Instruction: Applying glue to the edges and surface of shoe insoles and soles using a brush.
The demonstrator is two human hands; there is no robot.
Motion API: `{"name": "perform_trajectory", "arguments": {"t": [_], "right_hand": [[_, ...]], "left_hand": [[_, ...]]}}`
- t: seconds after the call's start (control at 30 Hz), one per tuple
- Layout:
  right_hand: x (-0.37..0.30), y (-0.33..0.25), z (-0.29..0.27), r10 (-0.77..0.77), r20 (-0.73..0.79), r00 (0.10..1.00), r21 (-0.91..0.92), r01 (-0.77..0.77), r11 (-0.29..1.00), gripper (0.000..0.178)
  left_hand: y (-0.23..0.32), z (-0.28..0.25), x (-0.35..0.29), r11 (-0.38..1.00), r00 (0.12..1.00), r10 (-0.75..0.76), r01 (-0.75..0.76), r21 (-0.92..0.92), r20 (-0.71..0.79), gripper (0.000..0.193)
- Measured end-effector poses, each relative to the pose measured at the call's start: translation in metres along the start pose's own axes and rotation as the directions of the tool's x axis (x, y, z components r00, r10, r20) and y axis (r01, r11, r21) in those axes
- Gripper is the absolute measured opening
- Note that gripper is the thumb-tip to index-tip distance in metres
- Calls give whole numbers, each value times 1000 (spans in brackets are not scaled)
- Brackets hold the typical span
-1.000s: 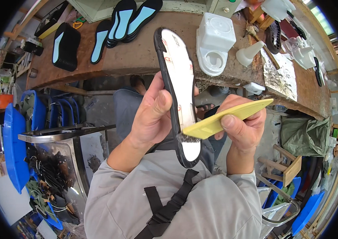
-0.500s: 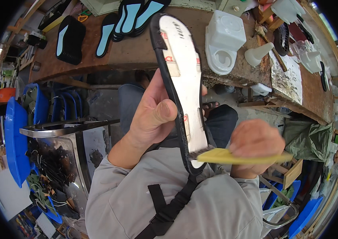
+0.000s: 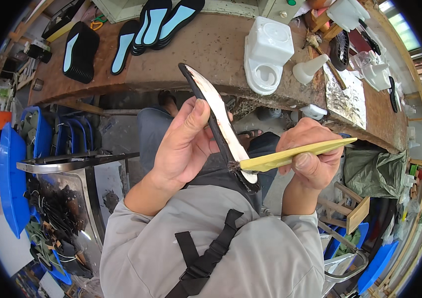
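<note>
My left hand (image 3: 183, 134) is closed around the middle of a shoe insole (image 3: 216, 107), with the thumb along its black edge. The insole has a white underside with a black wrapped rim, and it is tilted almost edge-on. Held in my right hand (image 3: 312, 154) is a glue brush (image 3: 295, 155) with a flat yellow handle, the thumb underneath and the fingers over the top. Its short dark bristles touch the black rim close to the insole's lower, near end.
Ahead stands a brown workbench (image 3: 211, 52) with stacked black-and-blue insoles (image 3: 156, 25), a white plastic container (image 3: 269, 54) and a white nozzle-shaped piece (image 3: 310, 68). A metal-framed cart (image 3: 67, 191) and a blue tray (image 3: 12, 179) are on my left; a wooden stool (image 3: 352, 211) is on my right.
The insole has come lower and turned from face-up to nearly edge-on. The brush has moved up and left, from the white heel area to the black rim.
</note>
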State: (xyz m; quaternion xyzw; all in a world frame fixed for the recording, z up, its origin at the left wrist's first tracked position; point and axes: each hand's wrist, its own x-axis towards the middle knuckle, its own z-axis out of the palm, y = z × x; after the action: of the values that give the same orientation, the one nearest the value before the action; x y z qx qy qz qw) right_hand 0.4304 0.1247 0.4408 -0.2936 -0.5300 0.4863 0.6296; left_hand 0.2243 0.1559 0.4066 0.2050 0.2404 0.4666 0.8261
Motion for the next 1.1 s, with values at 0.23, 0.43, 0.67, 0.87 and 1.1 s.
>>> {"name": "perform_trajectory", "arguments": {"t": [0.23, 0.43, 0.67, 0.87, 1.1], "right_hand": [[-2, 3, -10, -48, 43, 998, 45, 46, 998, 18], [-2, 9, -15, -107, 72, 992, 84, 101, 991, 18], [-3, 13, -18, -170, 60, 984, 89, 164, 982, 19], [-3, 17, -23, -230, 83, 970, 159, 214, 964, 23], [-5, 21, -25, -293, 90, 952, 190, 272, 943, 26]], "left_hand": [[-18, -15, 7, 948, 989, -124, 140, -285, 77, 48], [-21, -14, 8, 912, 978, -204, 208, -353, 50, 51], [-24, -10, 9, 891, 967, -250, 249, -380, 48, 55], [-25, -6, 10, 854, 956, -290, 276, -442, 38, 56], [-22, -3, 8, 842, 957, -288, 271, -467, 36, 55]]}}
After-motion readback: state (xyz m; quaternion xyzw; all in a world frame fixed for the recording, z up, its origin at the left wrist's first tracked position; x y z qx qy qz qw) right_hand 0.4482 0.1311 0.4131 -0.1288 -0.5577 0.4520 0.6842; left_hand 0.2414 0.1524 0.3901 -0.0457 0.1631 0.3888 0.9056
